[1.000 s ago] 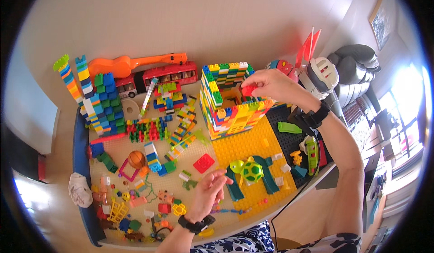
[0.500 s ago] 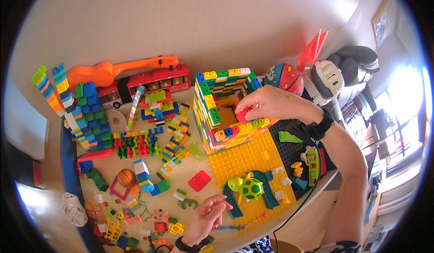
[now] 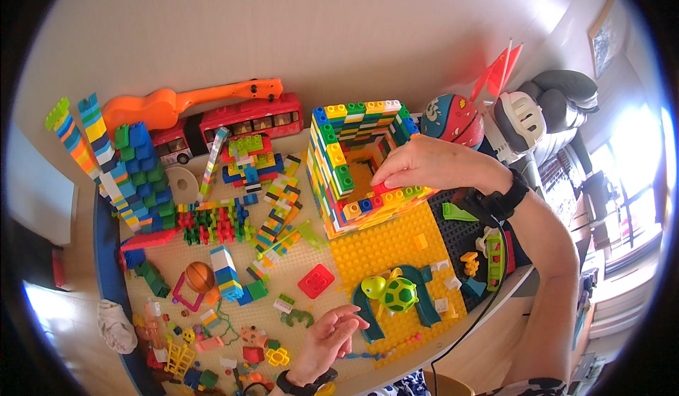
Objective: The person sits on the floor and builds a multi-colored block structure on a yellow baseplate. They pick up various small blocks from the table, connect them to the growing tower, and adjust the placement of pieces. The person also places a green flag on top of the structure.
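Observation:
A hollow tower of multicoloured toy bricks (image 3: pixel 327 172) stands toward the back of the play table, open at the top. My right hand (image 3: pixel 423 162) reaches over its near-right wall, fingers pinched on a small red brick (image 3: pixel 382 188) at the wall's top edge. The fingers partly hide that brick, so whether it is seated cannot be told. My left hand (image 3: pixel 329 339) hovers near the table's front edge, holding nothing, its fingers loosely curled and apart. Beside it are a green toy turtle (image 3: pixel 400 294) and a dark green curved slide (image 3: pixel 426 304) on the yellow baseplate (image 3: pixel 382 249).
A tall brick structure (image 3: pixel 138 177) rises at the left. Behind lie an orange toy guitar (image 3: pixel 163 109) and a red toy bus (image 3: pixel 247 121). A red and blue ball (image 3: pixel 453 120) sits right of the tower. Small toys litter the front left. A black cable (image 3: pixel 470 325) hangs from my right wrist.
The red brick, in my right fingers, has come down onto or close to the wall's top edge. My left hand has barely moved. The whole view has shifted slightly.

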Demonstrator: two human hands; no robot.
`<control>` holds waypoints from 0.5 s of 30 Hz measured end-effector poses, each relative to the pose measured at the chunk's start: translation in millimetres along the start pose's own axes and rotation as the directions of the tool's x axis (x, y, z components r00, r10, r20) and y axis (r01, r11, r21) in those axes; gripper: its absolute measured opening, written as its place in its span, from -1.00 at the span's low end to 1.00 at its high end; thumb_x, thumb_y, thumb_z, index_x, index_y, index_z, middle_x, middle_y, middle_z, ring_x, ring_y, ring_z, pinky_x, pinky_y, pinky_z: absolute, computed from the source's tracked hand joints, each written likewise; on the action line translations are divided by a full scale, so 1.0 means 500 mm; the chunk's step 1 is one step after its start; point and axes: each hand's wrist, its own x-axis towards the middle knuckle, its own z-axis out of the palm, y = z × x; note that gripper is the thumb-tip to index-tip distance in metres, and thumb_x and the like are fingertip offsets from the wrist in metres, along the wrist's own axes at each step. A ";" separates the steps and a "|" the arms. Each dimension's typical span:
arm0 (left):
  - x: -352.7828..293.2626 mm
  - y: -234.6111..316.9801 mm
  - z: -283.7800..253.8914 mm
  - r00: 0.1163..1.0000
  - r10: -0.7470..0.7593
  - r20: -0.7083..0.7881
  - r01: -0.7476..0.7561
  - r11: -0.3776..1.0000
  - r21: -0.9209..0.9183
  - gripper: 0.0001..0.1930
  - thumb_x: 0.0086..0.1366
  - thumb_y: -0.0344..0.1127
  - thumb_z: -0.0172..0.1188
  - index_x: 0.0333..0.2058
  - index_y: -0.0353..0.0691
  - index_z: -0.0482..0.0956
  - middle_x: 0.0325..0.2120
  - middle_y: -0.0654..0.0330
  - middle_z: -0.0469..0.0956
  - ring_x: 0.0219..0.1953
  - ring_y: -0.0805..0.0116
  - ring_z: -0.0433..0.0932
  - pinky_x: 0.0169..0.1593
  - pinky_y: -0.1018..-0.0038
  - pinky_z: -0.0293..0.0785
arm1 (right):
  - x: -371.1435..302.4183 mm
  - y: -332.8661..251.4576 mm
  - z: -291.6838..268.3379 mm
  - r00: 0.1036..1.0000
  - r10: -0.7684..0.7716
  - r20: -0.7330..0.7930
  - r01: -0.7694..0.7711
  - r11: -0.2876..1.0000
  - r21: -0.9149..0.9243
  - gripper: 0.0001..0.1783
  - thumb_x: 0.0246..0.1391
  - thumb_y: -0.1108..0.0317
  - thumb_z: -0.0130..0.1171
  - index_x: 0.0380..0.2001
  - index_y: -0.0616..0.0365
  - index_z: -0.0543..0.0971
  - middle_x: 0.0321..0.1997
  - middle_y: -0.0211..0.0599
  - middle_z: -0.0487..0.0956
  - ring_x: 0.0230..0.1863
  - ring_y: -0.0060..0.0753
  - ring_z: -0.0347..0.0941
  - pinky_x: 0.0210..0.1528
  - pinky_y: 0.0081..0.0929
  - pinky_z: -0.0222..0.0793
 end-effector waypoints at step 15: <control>-0.003 -0.005 -0.001 1.000 0.010 0.026 -0.011 1.000 0.008 -0.70 0.33 -0.30 0.01 0.00 -0.24 0.35 -0.30 0.20 0.54 -0.64 0.72 0.27 -0.62 0.77 0.17 | 0.031 0.006 0.010 0.992 0.057 0.116 -0.053 0.998 -0.043 -0.73 0.02 0.27 0.07 -0.29 0.18 0.61 -0.34 -0.15 0.61 -0.27 -0.21 0.53 -0.18 -0.37 0.39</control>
